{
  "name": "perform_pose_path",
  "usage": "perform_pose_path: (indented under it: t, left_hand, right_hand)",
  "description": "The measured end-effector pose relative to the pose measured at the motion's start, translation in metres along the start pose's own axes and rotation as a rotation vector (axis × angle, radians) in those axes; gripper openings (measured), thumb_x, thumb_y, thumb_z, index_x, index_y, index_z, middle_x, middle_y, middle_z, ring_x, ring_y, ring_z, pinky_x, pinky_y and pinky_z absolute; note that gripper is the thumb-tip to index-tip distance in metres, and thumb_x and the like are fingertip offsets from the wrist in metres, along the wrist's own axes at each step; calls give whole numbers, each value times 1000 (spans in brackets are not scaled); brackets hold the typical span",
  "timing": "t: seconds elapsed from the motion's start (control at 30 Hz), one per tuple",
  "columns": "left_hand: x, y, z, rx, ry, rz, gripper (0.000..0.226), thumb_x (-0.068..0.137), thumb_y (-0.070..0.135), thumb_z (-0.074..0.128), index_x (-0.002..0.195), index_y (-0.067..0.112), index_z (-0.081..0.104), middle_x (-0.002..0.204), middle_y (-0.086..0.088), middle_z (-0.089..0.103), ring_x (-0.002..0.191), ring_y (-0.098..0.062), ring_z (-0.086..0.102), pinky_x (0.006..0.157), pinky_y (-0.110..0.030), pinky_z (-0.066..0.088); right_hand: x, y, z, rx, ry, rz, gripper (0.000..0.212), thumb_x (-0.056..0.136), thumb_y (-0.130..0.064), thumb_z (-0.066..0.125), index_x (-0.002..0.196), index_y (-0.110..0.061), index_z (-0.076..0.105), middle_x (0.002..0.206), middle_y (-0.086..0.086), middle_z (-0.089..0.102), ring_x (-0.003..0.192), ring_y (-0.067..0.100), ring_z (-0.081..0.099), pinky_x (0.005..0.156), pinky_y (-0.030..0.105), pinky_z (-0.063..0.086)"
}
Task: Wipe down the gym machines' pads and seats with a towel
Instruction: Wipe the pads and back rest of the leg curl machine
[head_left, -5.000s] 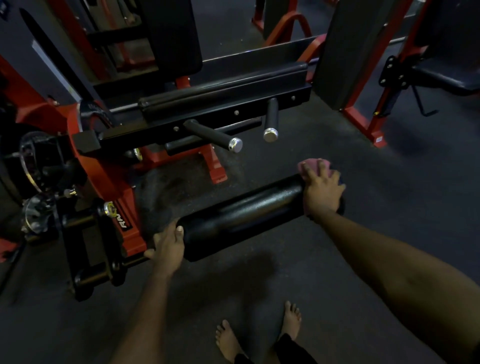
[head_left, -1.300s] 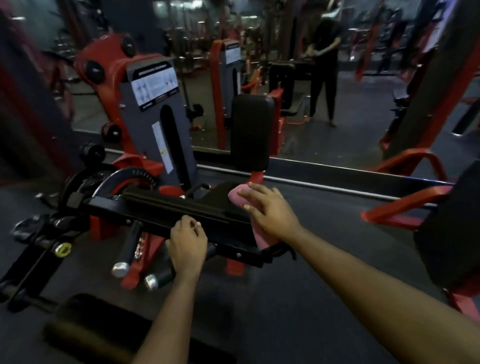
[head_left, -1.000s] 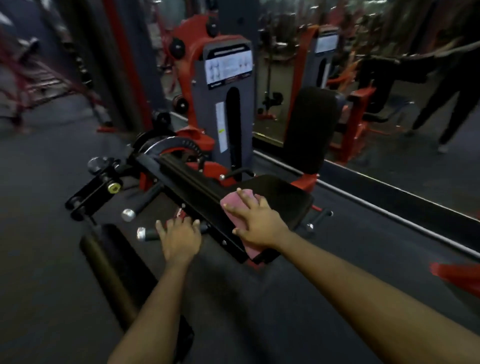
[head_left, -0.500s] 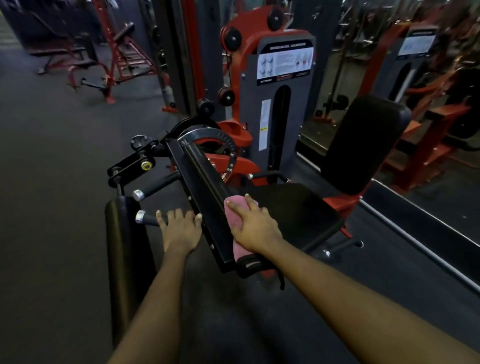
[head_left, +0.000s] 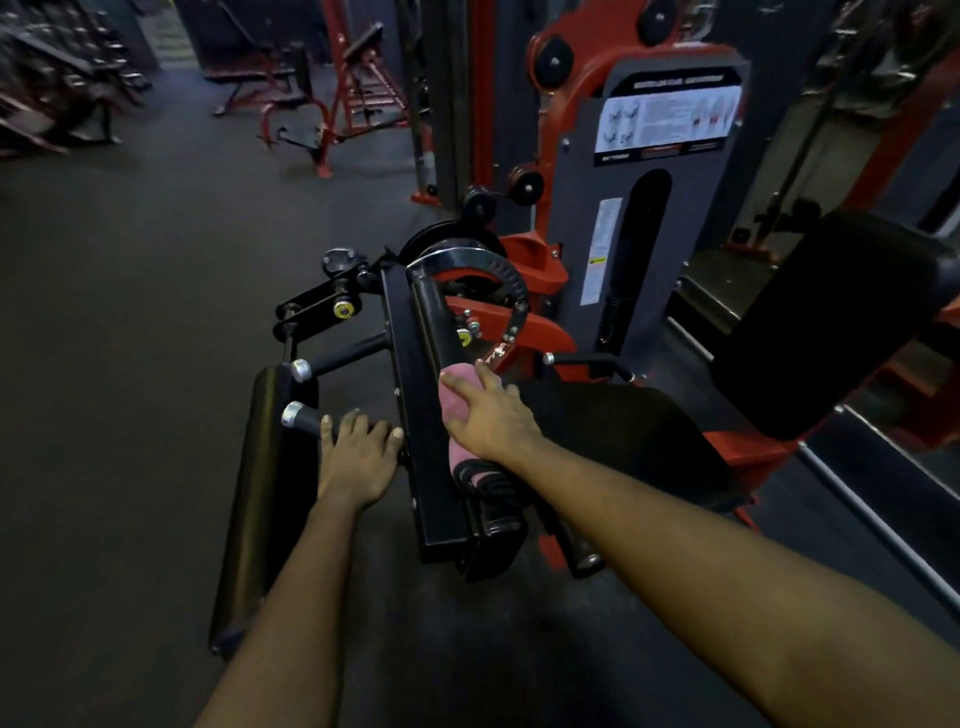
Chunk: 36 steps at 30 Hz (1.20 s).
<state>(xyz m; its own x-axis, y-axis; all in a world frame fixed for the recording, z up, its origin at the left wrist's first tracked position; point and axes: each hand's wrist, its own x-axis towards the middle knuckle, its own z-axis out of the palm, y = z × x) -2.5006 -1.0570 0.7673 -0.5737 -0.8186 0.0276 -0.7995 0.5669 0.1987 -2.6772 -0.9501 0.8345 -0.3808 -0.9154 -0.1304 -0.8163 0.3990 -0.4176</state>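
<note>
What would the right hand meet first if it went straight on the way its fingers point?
The right hand, pressing the pink towel, points along the black pad, so it would first cover more of that pad, then probably the chrome arc beyond; depth is unclear.

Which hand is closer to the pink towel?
The right hand. It presses on the pink towel; the left hand rests on a handle to the towel's left, apart from it.

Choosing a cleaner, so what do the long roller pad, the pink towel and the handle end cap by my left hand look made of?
Roller pad: likely vinyl over foam, smooth black, faint sheen. Pink towel: soft cloth, matte, rumpled. End cap: probably metal, bright silver shine.
</note>
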Motion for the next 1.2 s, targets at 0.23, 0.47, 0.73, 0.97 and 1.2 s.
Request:
perform_pose_path:
  t: [0.23,0.47,0.73,0.97,1.2]
  left_hand:
    - [3,16,-5,20,-56,-145,38,108,33,33,128,13,59,149,-14,43,151,-25,18,122,-47,2]
    - [6,23,-4,20,-27,-200,36,107,28,39,127,10,62,143,-12,49,148,-25,26,119,-40,10]
    - [4,15,3,-55,23,-187,53,96,40,31,113,6,69,129,-13,59,143,-30,37,119,-47,15]
    - [6,11,7,-86,16,-151,35,107,30,40,118,10,66,134,-8,54,147,-24,28,121,-43,5]
    - [0,10,13,-111,123,-135,62,93,46,17,115,16,67,131,-1,58,142,-20,34,121,-39,3]
  right_hand:
    - [-54,37,6,14,-115,-279,64,96,-47,51,153,-53,26,168,-16,-19,153,39,-15,113,66,33]
    - [-63,39,7,46,-98,-345,60,95,-40,51,152,-47,34,168,-14,-19,153,42,-11,111,62,37]
    - [-14,23,7,19,-63,-328,53,95,-34,54,147,-41,45,169,-9,-11,152,45,-9,106,59,43]
    - [69,3,-9,-38,-104,-228,56,95,-37,56,148,-43,43,170,-7,-13,152,48,-9,113,67,31]
    - [1,17,10,-33,-78,-222,80,86,-47,64,155,-49,23,166,-10,-28,151,44,-21,111,79,15]
